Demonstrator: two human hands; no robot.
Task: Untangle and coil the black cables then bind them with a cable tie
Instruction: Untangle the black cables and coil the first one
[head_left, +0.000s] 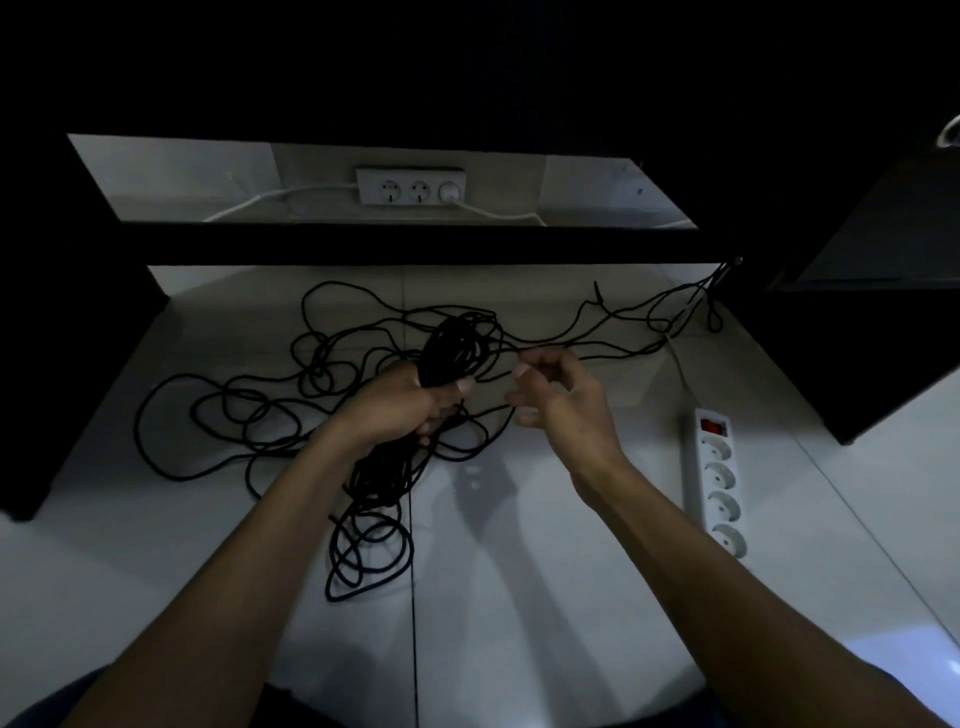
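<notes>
Left hand (400, 402) grips the coiled black cables (452, 353); right hand (561, 395), at 3 o'clock, pinches one strand, fingers curled.

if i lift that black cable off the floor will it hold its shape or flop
Probably flop: the black cable lies in loose, uneven loops, so it looks thin and limp. The bundle in the left hand droops below the grip, so it likely sags. Crossing strands suggest it may snag as the right hand pulls.
</notes>
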